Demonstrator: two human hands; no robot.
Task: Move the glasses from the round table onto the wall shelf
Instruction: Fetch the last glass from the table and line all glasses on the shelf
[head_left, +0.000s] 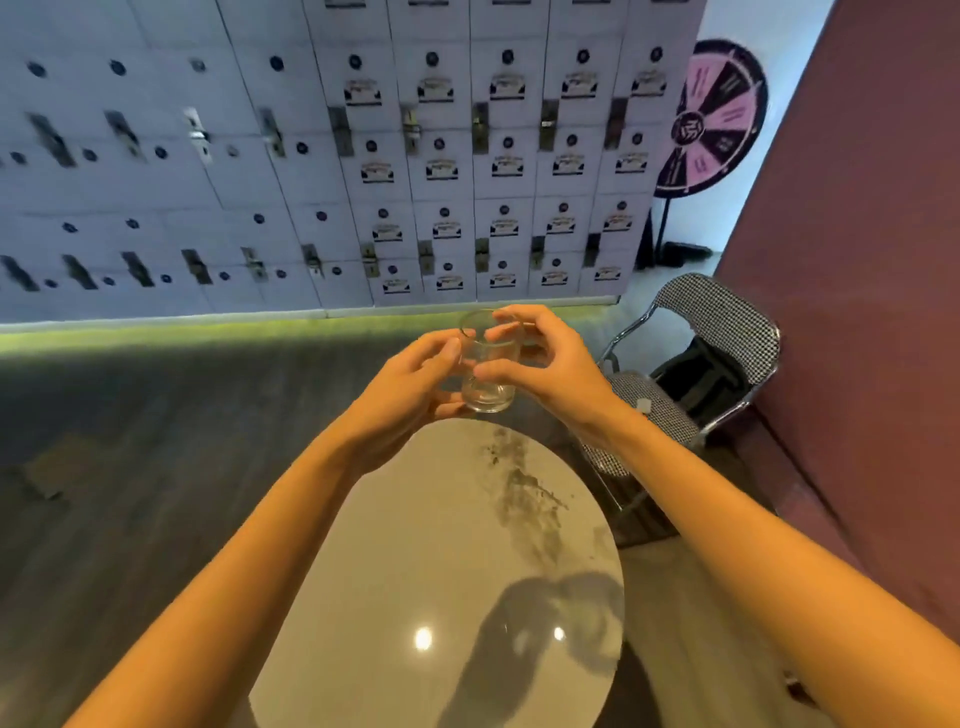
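Glass (488, 364) gripped by both left hand (410, 395) and right hand (540, 364) — above the far edge of the round table (415, 519)

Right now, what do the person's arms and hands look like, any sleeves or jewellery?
The left hand and right hand wear no gloves, and no rings, watch or bracelet can be seen. Both arms are bare to the frame edge; no sleeves show.

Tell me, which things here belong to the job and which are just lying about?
In the job: the clear glass, held above the round table by the left hand and right hand.
Just lying about: the checked chair, the black bag on it, the pink-and-black wheel, the wall of lockers.
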